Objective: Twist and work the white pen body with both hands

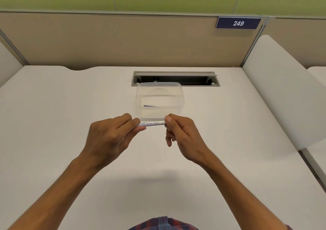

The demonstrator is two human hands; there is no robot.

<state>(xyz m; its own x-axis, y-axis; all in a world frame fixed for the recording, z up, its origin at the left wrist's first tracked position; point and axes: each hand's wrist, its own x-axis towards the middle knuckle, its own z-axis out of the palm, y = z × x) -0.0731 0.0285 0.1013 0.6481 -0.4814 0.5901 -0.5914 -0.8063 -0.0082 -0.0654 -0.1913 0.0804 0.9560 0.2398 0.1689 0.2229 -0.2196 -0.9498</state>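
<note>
Plaid fabric (163, 224) edges the bottom of the view; above it two bare forearms reach over the white desk (53, 123). Left hand (107, 138) and right hand (183, 132) each pinch one end of a thin white tube with blue print (153, 124) — held level, just in front of a clear plastic container (159, 102). Behind that sit a cable tray (175, 78) and a "249" sign (238, 23).
</note>
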